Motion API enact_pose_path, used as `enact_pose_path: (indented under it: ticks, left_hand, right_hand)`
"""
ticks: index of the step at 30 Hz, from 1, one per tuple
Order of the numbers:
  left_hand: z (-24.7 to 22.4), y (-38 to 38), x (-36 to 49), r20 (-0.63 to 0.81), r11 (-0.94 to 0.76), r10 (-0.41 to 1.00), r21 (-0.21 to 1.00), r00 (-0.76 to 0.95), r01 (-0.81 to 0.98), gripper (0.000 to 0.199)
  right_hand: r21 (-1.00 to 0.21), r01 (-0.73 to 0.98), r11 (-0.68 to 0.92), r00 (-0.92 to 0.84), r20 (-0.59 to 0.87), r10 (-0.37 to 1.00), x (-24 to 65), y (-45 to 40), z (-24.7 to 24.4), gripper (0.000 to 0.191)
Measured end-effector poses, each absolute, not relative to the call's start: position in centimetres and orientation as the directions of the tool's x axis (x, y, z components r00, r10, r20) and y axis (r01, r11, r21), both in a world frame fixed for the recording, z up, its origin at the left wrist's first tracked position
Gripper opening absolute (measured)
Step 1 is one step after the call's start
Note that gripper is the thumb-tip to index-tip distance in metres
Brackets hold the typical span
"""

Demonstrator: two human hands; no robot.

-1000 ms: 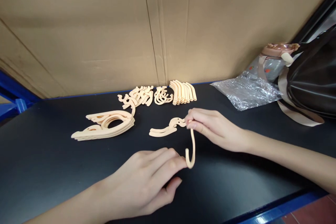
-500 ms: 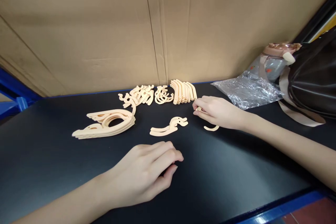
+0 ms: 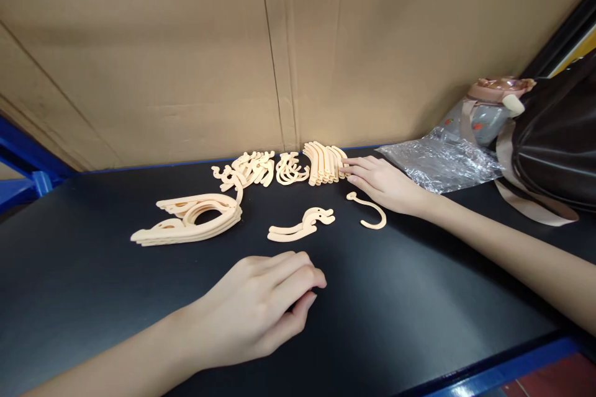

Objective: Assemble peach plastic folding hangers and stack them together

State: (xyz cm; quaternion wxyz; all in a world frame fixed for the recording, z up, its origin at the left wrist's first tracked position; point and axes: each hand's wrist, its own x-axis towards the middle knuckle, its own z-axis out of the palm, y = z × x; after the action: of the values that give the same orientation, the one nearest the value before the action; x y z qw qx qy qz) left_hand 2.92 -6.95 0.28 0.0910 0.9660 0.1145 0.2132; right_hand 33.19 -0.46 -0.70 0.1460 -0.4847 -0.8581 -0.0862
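Note:
My right hand (image 3: pixel 384 185) reaches to the right end of a row of curved beige hanger arms (image 3: pixel 321 162), fingers stretched and apart at the last pieces. I cannot tell whether it touches them. Just below that hand a beige hanger hook (image 3: pixel 382 217) lies flat on the black table (image 3: pixel 400 310). Left of the hook is a pair of overlapping hanger arms (image 3: pixel 298 231) with small holes at one end. My left hand (image 3: pixel 274 304) rests near the front with curled fingers, a gap between thumb and forefinger, and nothing visible in it.
Stacked folded hangers (image 3: pixel 205 237) lie at the left. Toward the back are a heap of small beige connecting pieces (image 3: pixel 254 167) and a pile of hooks (image 3: pixel 289 170). A clear plastic bag (image 3: pixel 442 161), a bottle (image 3: pixel 487 115) and a dark bag (image 3: pixel 559 136) occupy the right. Cardboard (image 3: pixel 186 62) stands behind.
My right hand has let go of the hook, leaving it on the table, and has moved back to the row of hanger arms. My left hand has stayed in place.

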Motion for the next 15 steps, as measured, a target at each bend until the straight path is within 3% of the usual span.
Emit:
enact_pose_path:
  ticks: [9, 15]
  left_hand:
    - [0.18, -7.01, 3.09, 0.394, -0.952, 0.276, 0.236, 0.877, 0.193, 0.021]
    - [0.16, -6.88, 2.95, 0.389, -0.953, 0.277, 0.227, 0.879, 0.200, 0.021]
  right_hand:
    - [0.057, 0.923, 0.381, -0.375, 0.356, 0.856, 33.46, -0.45, -0.53, 0.046]
    - [0.112, 0.944, 0.311, -0.330, 0.296, 0.896, 33.74, -0.26, -0.96, 0.049]
